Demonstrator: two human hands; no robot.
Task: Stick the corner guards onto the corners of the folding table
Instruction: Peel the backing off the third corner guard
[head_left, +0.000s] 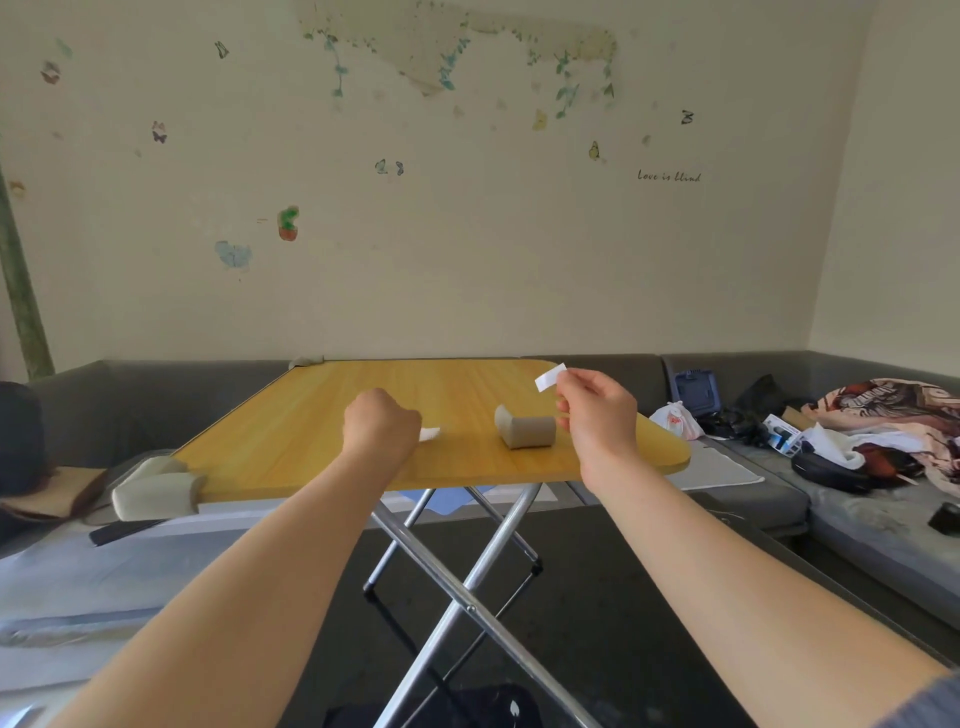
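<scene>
Grey sofa cushions (737, 374) wrap around a cream wall (467, 260) dotted with butterfly decals, and a folding table (311, 441) with a yellow wood-look top on crossed metal legs (467, 587) stands before them. One grey foam corner guard (156, 491) already sits on the table's corner at 8 o'clock, and another guard (306, 360) shows at the far corner near 11 o'clock. A loose corner guard (525, 429) lies on the tabletop right of centre, toward 3 o'clock.

The left hand (381, 423) is curled into a fist over the tabletop at the centre, with a crumpled white scrap (429, 433) touching its right side; whether the fingers grip the scrap I cannot tell. The right hand (597, 413) is raised just beside the loose guard, pinching a small white paper strip (549, 377) between thumb and fingertips at 1 o'clock.

Clothes, a white plastic bag (675, 420) and boxes clutter the sofa at 3 o'clock.
</scene>
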